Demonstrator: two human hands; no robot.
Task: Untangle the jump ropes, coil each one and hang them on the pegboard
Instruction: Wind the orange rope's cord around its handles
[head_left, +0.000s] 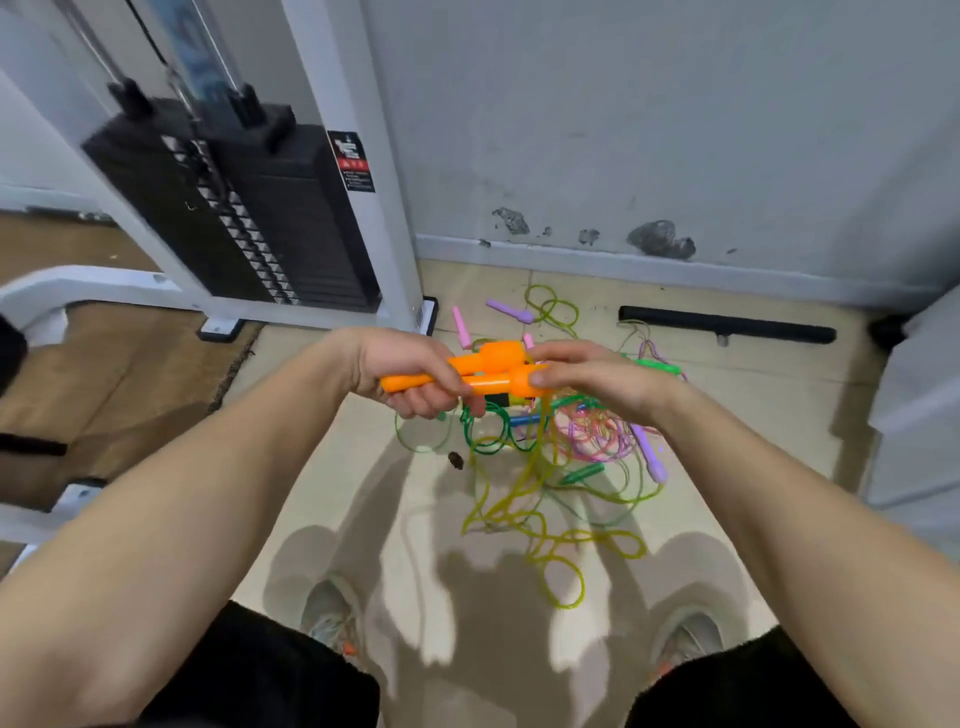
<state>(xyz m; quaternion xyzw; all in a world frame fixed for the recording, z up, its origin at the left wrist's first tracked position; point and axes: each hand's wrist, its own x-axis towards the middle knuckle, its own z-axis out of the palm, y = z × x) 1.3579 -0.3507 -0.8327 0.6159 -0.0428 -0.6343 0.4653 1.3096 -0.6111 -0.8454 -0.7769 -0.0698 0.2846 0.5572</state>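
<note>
Two orange jump-rope handles (483, 371) lie side by side at chest height. My left hand (410, 376) grips their left ends and my right hand (587, 376) pinches their thick right ends. A yellow rope (524, 499) hangs from the handles down to loose loops on the floor. Under my hands lies a tangle of green, pink and purple ropes (587, 431) with a purple handle (649, 452), a green handle (657, 366), a blue handle (522, 420) and pink handles (461, 327). No pegboard is in view.
A weight-stack machine (249, 208) with a white frame stands at the left, by the grey wall. A black bar (727, 325) lies on the tiles near the baseboard. A white object (919, 405) fills the right edge. My shoes (332, 613) stand just before the rope pile.
</note>
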